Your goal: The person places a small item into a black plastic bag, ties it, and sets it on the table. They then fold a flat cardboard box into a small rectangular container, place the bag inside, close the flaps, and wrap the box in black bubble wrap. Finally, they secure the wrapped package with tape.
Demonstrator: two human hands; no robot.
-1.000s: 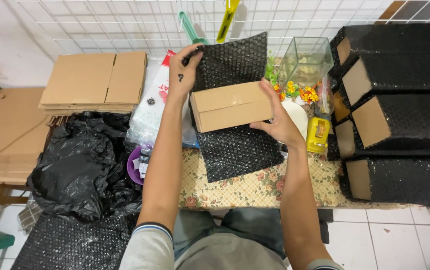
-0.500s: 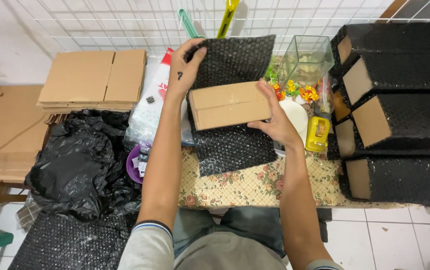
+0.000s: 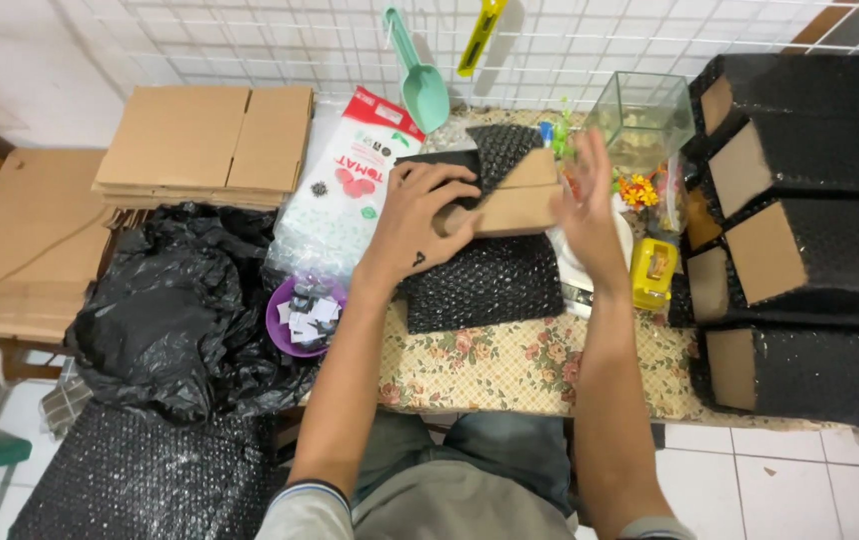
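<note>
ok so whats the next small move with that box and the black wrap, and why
Probably fold the black bubble wrap up over the cardboard box. The left hand presses the box's near end, the right hand steadies its far end, and most of the wrap lies loose toward the person.
</note>
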